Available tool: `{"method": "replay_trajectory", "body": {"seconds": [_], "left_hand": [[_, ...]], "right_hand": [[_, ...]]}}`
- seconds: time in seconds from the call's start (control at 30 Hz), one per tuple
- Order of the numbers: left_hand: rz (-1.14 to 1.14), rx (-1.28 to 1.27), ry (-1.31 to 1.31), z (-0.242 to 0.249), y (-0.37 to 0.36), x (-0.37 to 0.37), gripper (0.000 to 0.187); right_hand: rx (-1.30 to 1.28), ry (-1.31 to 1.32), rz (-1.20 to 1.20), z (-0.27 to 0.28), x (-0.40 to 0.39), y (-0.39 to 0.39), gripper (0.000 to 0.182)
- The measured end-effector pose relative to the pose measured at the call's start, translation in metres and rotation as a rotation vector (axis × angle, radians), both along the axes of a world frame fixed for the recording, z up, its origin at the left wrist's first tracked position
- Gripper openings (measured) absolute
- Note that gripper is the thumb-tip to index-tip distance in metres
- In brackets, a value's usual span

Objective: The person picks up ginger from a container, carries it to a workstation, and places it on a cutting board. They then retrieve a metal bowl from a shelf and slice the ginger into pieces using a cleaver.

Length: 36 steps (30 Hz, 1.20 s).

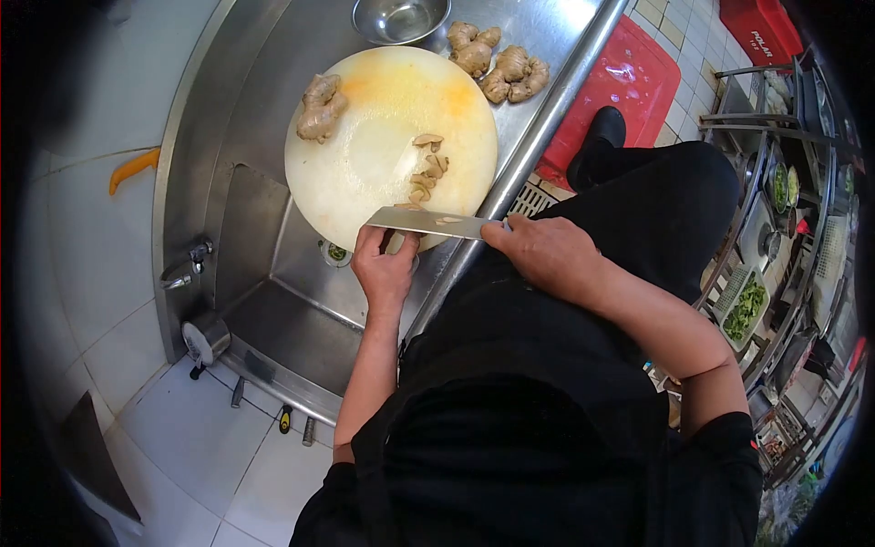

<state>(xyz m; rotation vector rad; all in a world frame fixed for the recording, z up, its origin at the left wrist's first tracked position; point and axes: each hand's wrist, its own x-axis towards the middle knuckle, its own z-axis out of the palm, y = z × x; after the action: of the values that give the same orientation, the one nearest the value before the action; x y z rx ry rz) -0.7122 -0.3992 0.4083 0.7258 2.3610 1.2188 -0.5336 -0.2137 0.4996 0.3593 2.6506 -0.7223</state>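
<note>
Black clothing (519, 383) nearest me, steel bench (538, 25), white tiles (196, 438), right hand (549, 255) gripping cleaver (419, 221), left hand (385, 272) partly hidden, its hold unclear

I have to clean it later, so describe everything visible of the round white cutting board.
The round white cutting board looks like plastic, its surface shiny as if wet, with yellow-orange stains toward the far side. It lies flat over the steel sink. A knobbly brown ginger root and small tan scraps rest on it. A broad metal cleaver crosses its near edge; contact is unclear.

Black short-sleeved top (510, 465), black trousers (656, 191), black shoe (603, 129)
</note>
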Motion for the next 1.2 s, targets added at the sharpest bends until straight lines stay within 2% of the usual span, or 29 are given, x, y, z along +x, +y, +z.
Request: {"method": "replay_trajectory", "body": {"seconds": [0.37,0.47,0.53,0.6,0.67,0.73,0.9,1.07,1.13,1.2], "left_hand": [[-0.002,0.034,0.036,-0.006,-0.004,0.002,0.035],[-0.004,0.026,-0.04,-0.01,-0.006,0.003,0.032],[0.025,0.129,-0.192,-0.013,-0.008,0.003,0.031],[0.009,0.157,-0.22,-0.016,-0.013,0.002,0.031],[-0.005,0.188,-0.251,-0.016,-0.017,0.002,0.032],[0.005,0.192,-0.247,-0.015,-0.019,0.004,0.032],[-0.017,0.135,-0.205,-0.013,-0.018,0.003,0.032],[-0.026,0.116,-0.159,-0.004,-0.013,0.002,0.033],[-0.054,-0.014,-0.037,0.0,-0.012,0.0,0.032],[-0.049,-0.01,-0.028,-0.002,-0.013,0.0,0.032]], "right_hand": [[-0.059,0.016,-0.031,-0.012,-0.017,-0.004,0.024],[-0.122,-0.011,-0.064,-0.021,-0.026,-0.006,0.024],[-0.14,0.007,-0.062,-0.042,-0.029,-0.005,0.022],[-0.162,0.027,-0.062,-0.045,-0.035,0.001,0.02],[-0.284,-0.062,-0.148,-0.043,-0.037,0.009,0.024],[-0.277,-0.016,-0.157,-0.044,-0.03,0.007,0.022],[-0.035,0.078,-0.048,-0.016,-0.01,-0.003,0.019],[-0.003,0.031,-0.003,0.004,-0.003,0.002,0.022],[0.007,0.008,0.005,0.009,-0.005,0.003,0.022],[0.017,-0.017,0.024,0.013,-0.006,0.004,0.023]]}}
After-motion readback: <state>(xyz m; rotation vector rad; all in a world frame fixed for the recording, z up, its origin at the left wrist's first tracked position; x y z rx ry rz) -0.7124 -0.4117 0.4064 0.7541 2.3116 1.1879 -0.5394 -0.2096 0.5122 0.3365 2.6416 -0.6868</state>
